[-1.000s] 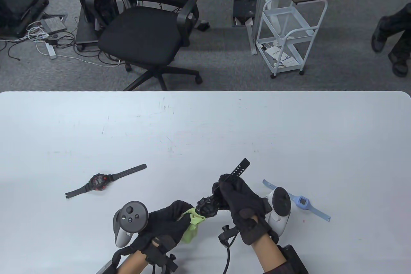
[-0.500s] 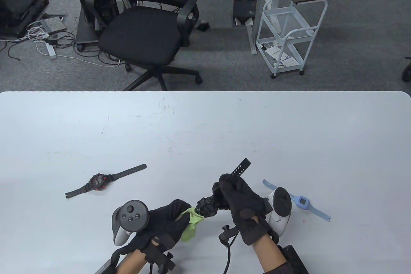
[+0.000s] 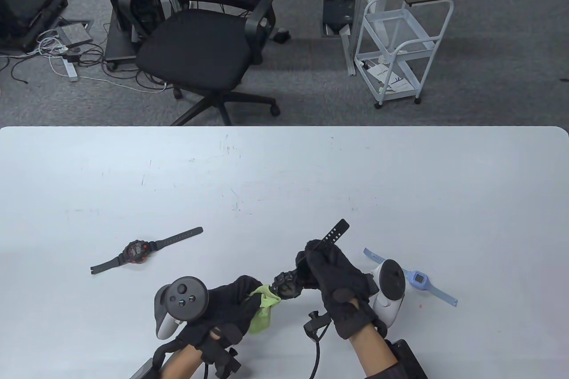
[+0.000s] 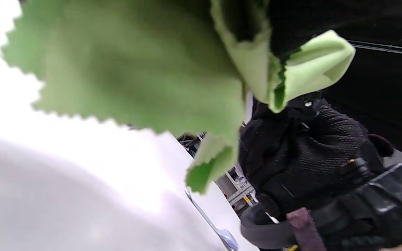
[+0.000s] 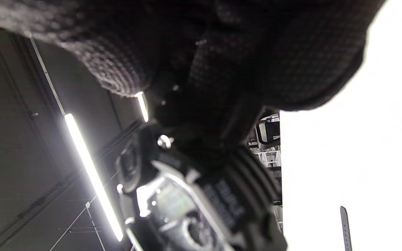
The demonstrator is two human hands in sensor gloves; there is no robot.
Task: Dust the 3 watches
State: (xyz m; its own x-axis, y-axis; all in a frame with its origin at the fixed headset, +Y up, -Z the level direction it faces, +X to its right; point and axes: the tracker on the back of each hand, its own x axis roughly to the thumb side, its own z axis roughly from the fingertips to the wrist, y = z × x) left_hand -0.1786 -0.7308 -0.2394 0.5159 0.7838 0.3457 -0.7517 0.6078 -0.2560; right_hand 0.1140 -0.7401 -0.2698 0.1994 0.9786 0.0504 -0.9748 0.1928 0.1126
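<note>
My right hand [image 3: 324,268] grips a black watch [image 3: 288,285] by its strap above the table, one strap end [image 3: 335,230] sticking out past the fingers. Its case back and buckle [image 5: 187,205] fill the right wrist view. My left hand [image 3: 231,303] holds a green cloth [image 3: 264,308] pinched in its fingers, pressed against the watch case; the cloth [image 4: 134,69] hangs large in the left wrist view. A black watch with a red face [image 3: 137,251] lies flat at the left. A light blue watch [image 3: 418,279] lies to the right, partly hidden behind my right tracker.
The white table [image 3: 284,174] stretches away from my hands. Beyond its far edge stand a black office chair [image 3: 204,37] and a white wire cart [image 3: 398,45] on grey carpet, with cables at the far left.
The left hand and cloth have shifted slightly along the watch case. A person's feet at the far right have left the view. The two watches on the table have not moved.
</note>
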